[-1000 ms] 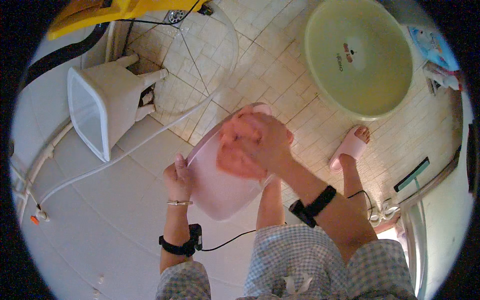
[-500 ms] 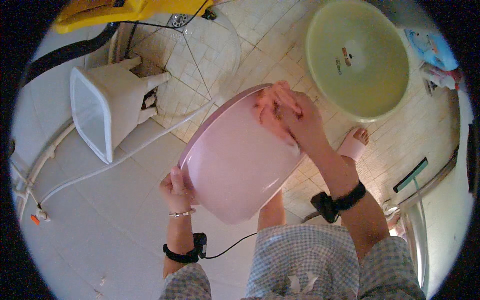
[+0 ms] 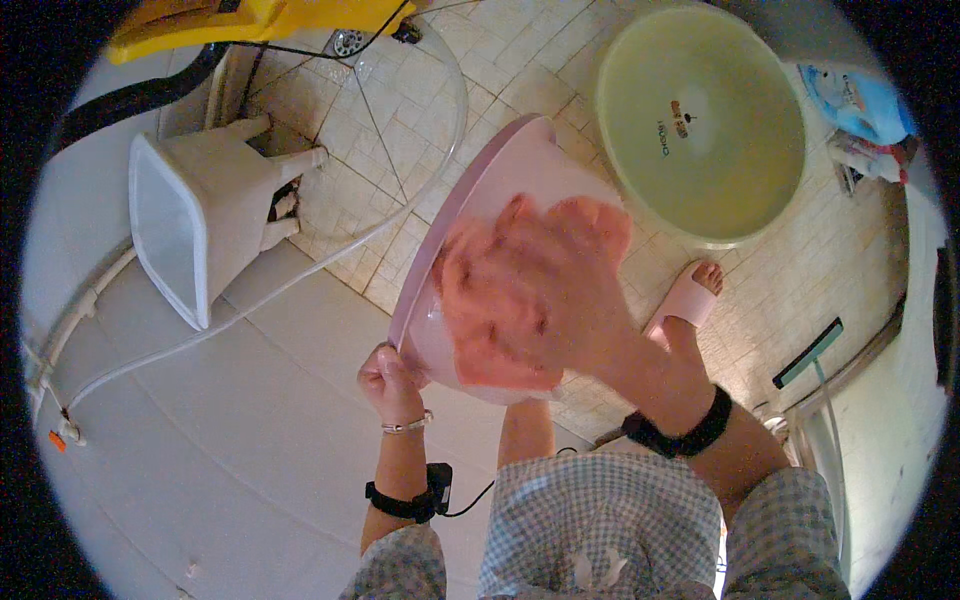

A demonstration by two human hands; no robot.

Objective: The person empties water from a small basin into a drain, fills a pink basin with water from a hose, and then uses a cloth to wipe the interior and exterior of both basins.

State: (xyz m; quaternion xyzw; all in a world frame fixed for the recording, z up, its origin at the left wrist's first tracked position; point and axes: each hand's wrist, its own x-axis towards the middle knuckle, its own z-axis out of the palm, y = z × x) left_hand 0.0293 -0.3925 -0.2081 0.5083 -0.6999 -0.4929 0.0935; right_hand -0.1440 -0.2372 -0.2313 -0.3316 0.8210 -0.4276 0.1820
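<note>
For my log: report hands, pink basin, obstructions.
Left hand gripping rim of pink basin. Right hand on orange cloth, against basin. Nothing visibly blocking; green basin nearby.

Pink basin point(image 3: 570, 165) as reference: its inside is hidden, facing away. Right hand point(image 3: 560, 290) over it is motion-blurred, finger edges smear into orange cloth point(image 3: 510, 368). Left leg point(image 3: 526, 432) below it: foot hidden behind basin. Yellow thing point(image 3: 250, 24) up-left of it: cut by top edge, can't ID. Blue package point(image 3: 868, 105) up-right of it: details too blurry.
</note>
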